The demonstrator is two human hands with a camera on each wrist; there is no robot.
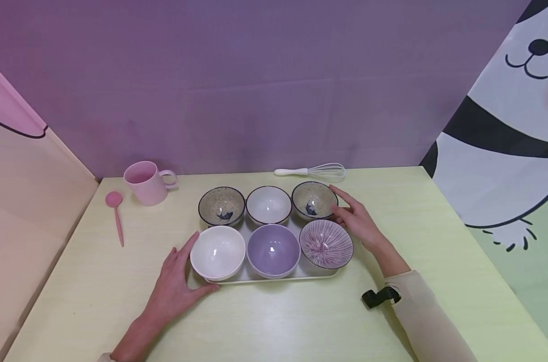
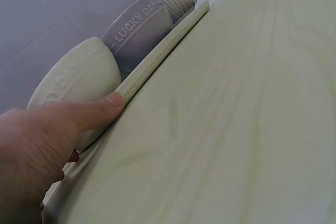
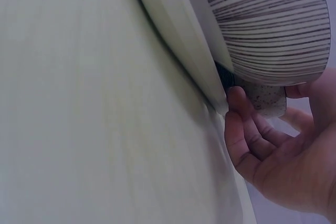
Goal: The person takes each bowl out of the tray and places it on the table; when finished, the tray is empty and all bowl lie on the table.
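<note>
A white tray (image 1: 310, 274) holds two rows of bowls. At the back stand a speckled bowl (image 1: 221, 206), a white dark-rimmed bowl (image 1: 269, 205) and another speckled bowl (image 1: 314, 200). In front are a white bowl (image 1: 218, 253), a purple bowl (image 1: 274, 250) and a striped bowl (image 1: 326, 244). My left hand (image 1: 176, 286) grips the tray's front left corner; its thumb (image 2: 107, 107) lies on the rim beside the white bowl. My right hand (image 1: 357, 221) grips the tray's right end, fingertips (image 3: 237, 98) curled at its rim, thumb and index finger close to the right speckled bowl.
Behind the tray lies a whisk (image 1: 310, 171) with a white handle. A pink mug (image 1: 147, 183) stands at the back left, and a pink spoon (image 1: 116, 213) lies in front of it. A purple backdrop (image 1: 255, 90) rises behind the pale wooden table (image 1: 274, 327).
</note>
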